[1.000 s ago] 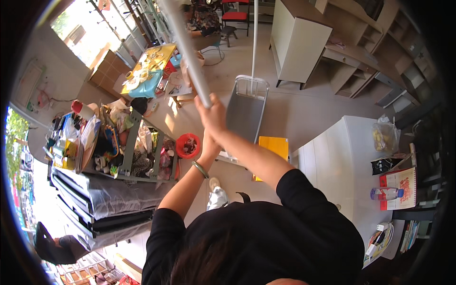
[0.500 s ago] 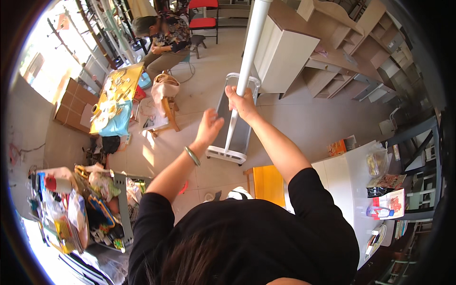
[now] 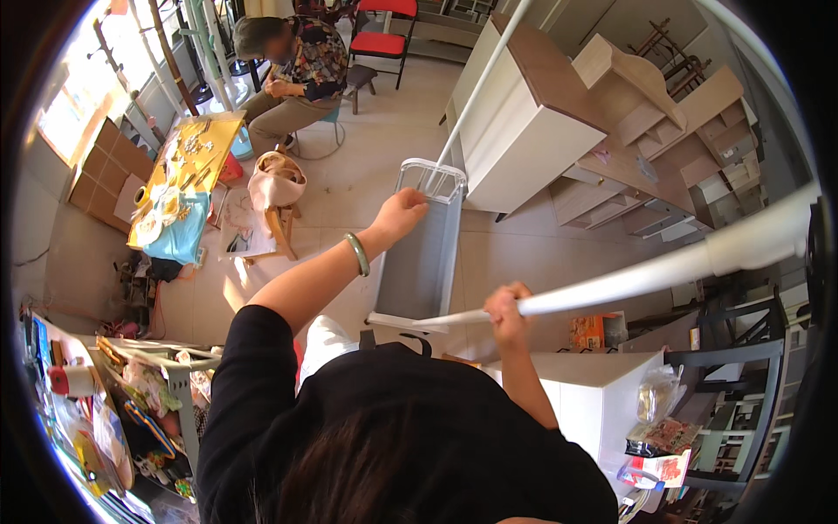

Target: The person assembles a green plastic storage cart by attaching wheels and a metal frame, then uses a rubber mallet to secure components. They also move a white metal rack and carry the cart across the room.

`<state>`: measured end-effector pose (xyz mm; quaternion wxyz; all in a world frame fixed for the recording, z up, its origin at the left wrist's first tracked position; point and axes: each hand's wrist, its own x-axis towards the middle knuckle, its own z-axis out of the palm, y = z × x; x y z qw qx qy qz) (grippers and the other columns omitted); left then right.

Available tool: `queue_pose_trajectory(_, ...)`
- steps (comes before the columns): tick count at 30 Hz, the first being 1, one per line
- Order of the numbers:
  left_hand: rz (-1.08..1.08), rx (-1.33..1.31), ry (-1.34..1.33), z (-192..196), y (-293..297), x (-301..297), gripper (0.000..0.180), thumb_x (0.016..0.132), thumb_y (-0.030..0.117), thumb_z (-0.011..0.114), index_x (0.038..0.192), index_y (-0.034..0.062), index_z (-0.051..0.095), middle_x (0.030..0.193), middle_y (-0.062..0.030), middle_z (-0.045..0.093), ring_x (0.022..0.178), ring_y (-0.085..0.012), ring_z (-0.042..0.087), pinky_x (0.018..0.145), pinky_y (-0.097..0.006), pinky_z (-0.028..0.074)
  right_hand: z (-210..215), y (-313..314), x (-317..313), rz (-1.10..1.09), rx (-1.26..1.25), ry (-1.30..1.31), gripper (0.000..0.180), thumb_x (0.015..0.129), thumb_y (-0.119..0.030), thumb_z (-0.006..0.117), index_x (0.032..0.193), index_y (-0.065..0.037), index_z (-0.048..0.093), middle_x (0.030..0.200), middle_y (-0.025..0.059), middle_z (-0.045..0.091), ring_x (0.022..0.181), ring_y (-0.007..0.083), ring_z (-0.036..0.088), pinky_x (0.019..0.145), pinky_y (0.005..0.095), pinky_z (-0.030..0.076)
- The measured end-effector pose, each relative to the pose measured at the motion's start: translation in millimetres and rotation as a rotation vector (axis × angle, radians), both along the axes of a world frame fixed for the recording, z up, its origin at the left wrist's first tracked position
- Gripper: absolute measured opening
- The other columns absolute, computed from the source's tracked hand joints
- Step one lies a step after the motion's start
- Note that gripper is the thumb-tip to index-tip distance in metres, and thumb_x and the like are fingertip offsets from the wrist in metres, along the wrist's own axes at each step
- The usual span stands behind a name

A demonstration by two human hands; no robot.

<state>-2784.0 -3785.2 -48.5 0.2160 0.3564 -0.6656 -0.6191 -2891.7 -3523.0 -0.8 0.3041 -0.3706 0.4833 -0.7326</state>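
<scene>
A white-framed rack base with a grey panel (image 3: 421, 262) stands on the floor before me. One white pole (image 3: 646, 279) rises from its near end and slants out to the right. My right hand (image 3: 507, 313) is wrapped round that pole, low down. A second, thinner-looking white pole (image 3: 484, 79) stands at the base's far end, beside a railed end frame (image 3: 447, 181). My left hand (image 3: 401, 214), with a green bangle (image 3: 357, 253) on the wrist, hovers over the base's left side. Its fingers are curled, and nothing shows in them.
A pale cabinet (image 3: 541, 131) and desk units (image 3: 628, 175) stand at the right. At the left, a person (image 3: 305, 65) sits by a yellow table (image 3: 205, 162) strewn with small parts. A stool with a cloth bundle (image 3: 278, 182) is nearer. Cluttered shelves (image 3: 183, 384) flank me.
My right hand and its pole have swung to the right and nearer. My left hand has curled its fingers and moved over the base. The far pole has come into sight.
</scene>
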Motion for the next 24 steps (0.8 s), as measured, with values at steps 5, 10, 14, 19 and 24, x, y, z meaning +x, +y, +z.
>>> queue_pose_trajectory(5,-0.112,-0.003,0.006,-17.6,-87.4,-62.2,0.032,0.088,0.02,0.062,0.115,0.0039,0.056,0.101,-0.005,0.06,0.089,-0.0148,0.058,0.074,-0.031,0.051,3.9,-16.5,-17.3,-0.821,0.079,0.099,0.019,0.09,-0.016,0.059,0.077,-0.005,0.049,0.059,0.001,0.044,0.054,0.0115,0.042,0.056,0.0279,0.039)
queue_pose_trajectory(10,-0.168,-0.044,-0.009,-17.4,-205.9,-91.7,0.036,0.088,0.02,0.061,0.118,0.0034,0.055,0.098,-0.0066,0.061,0.088,-0.0157,0.058,0.075,-0.031,0.05,10.8,-54.6,-36.1,-1.559,0.337,-0.096,0.031,0.086,-0.031,0.066,0.077,-0.005,0.051,0.068,0.003,0.047,0.069,0.0148,0.046,0.064,0.0346,0.039)
queue_pose_trajectory(14,-0.242,-0.139,-0.008,11.1,-306.4,-115.5,0.047,0.087,0.024,0.063,0.127,0.0035,0.049,0.108,-0.0117,0.063,0.099,-0.022,0.06,0.088,-0.035,0.048,8.0,-78.8,-59.4,-1.742,0.138,-0.115,0.027,0.087,-0.029,0.067,0.082,-0.005,0.055,0.077,0.0038,0.047,0.076,0.017,0.046,0.071,0.0358,0.04)
queue_pose_trajectory(19,-0.323,-0.36,0.283,65.7,-406.4,-246.1,0.081,0.08,0.031,0.071,0.142,-0.0005,0.03,0.136,-0.0254,0.045,0.125,-0.0369,0.047,0.103,-0.039,0.04,-8.9,-71.3,-70.8,-1.829,0.212,-0.062,0.024,0.086,-0.026,0.068,0.082,-0.005,0.057,0.074,0.0027,0.048,0.074,0.0161,0.046,0.071,0.0359,0.04)
queue_pose_trajectory(24,-0.354,-0.28,0.46,109.4,-451.8,-390.2,0.086,0.08,0.037,0.074,0.14,-0.0047,0.028,0.14,-0.0267,0.037,0.128,-0.0338,0.041,0.104,-0.037,0.036,-28.3,-55.7,-77.0,-2.002,0.2,-0.014,0.039,0.083,-0.033,0.072,0.062,-0.005,0.054,0.064,0.0036,0.051,0.062,0.0147,0.045,0.059,0.0336,0.038)
